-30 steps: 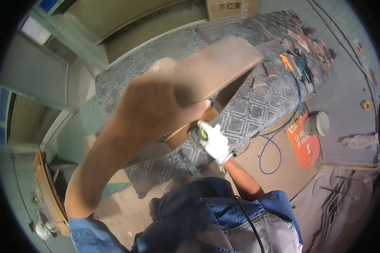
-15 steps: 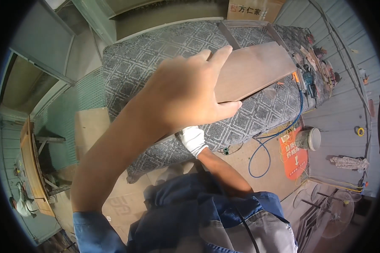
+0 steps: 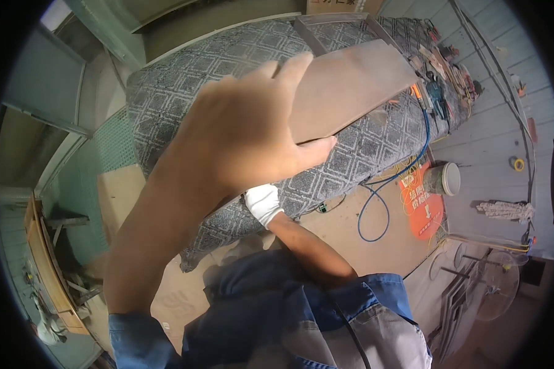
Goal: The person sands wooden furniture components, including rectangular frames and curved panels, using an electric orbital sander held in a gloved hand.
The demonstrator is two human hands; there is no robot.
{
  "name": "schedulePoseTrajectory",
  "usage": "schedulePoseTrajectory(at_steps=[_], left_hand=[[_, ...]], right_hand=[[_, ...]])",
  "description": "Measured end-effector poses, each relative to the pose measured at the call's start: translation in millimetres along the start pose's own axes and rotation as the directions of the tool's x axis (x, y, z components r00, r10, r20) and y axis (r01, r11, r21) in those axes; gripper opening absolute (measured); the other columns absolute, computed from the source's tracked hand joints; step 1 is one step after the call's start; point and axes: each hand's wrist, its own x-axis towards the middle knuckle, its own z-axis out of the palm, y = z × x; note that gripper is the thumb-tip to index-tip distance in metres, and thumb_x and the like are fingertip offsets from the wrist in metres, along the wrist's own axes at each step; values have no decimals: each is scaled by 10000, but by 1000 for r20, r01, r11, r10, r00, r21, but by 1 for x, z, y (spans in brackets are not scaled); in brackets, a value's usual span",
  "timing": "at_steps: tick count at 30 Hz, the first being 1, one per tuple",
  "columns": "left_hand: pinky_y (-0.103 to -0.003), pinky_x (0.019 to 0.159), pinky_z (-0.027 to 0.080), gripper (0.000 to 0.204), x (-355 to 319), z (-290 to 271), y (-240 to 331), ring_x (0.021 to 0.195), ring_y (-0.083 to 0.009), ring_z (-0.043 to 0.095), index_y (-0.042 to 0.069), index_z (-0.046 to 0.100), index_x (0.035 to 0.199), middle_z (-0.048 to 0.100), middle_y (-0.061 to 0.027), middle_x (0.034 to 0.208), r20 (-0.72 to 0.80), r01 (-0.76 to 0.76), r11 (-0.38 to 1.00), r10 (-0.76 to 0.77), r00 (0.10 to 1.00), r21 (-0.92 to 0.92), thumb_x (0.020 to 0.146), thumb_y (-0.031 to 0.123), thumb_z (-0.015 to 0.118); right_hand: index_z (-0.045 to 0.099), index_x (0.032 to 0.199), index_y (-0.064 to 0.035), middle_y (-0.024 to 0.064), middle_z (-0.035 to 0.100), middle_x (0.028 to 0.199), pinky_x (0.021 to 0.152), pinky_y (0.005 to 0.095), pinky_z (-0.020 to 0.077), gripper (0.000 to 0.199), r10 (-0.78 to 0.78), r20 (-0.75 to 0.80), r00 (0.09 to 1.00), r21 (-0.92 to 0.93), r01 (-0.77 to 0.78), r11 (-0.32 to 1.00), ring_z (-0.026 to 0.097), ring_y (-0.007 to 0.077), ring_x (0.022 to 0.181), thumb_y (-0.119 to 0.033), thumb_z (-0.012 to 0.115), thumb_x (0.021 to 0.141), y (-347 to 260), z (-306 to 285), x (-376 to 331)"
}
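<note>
My bare left hand [image 3: 246, 126] is raised close to the camera, thumb and forefinger spread apart, and looks large and slightly blurred. Nothing shows between those fingertips, though the palm side is hidden. Behind it, a flat brown wooden panel [image 3: 357, 80] lies on a bench covered with grey diamond-patterned cloth [image 3: 184, 74]. The hand covers the panel's left part. My right hand [image 3: 263, 205], in a white glove, is at the near edge of the bench. My left forearm hides its fingers, so what it touches cannot be seen.
At the bench's right end lie an orange-and-blue-hosed tool [image 3: 417, 92], a teal power tool [image 3: 436, 95] and scattered wood pieces. A blue hose [image 3: 375, 237] loops down to the floor near a white bucket [image 3: 450, 179]. A wooden frame [image 3: 311, 37] lies at the back; a fan [image 3: 495, 286] stands lower right.
The whole view has shifted, so the bench and panel appear further up and left. Both hands keep about the same pose, the left still spread in front of the panel.
</note>
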Motion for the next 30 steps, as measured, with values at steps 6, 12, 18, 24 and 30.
schedulePoseTrajectory(at_steps=[6,12,18,24,30], left_hand=[[-481,930,576,900,-1,-3,-3,1084,-441,713,-12,510,1488,684,-305,1251,27,13,1000,-12,1000,-27,757,382,857],[-475,943,578,904,4,-1,-1,1100,-439,711,-19,517,1484,684,-305,1253,39,17,1000,-17,999,-7,748,379,860],[-468,955,574,911,5,-2,0,1123,-429,705,-15,517,1488,684,-283,1278,42,3,1000,-2,999,-19,740,374,862],[-470,991,560,888,6,0,-1,1158,-427,692,15,517,1498,678,-266,1307,85,77,996,-74,994,-39,735,328,844],[-485,992,554,872,7,-1,-3,1172,-445,681,79,505,1520,668,-245,1346,43,8,1000,-9,999,26,740,297,825]], right_hand=[[584,1325,-35,282,570,1158,820,520,568,364,-59,-287,956,-82,37,996,673,438,987,-239,489,1040,92,21,34],[525,1351,-16,312,635,1161,843,526,566,397,-37,-334,942,49,56,997,684,458,989,-279,478,1056,134,43,48],[573,1357,-33,284,696,1137,901,528,551,391,-140,-170,975,115,161,980,660,457,1069,-289,449,1089,48,47,43],[579,1339,-43,289,699,1122,899,532,552,365,370,-124,921,491,-267,829,668,450,1061,-265,469,1072,19,-24,39],[611,1404,-221,284,600,1221,879,496,571,395,22,-379,925,24,-14,1000,684,448,1031,-238,555,1014,125,-65,61]])
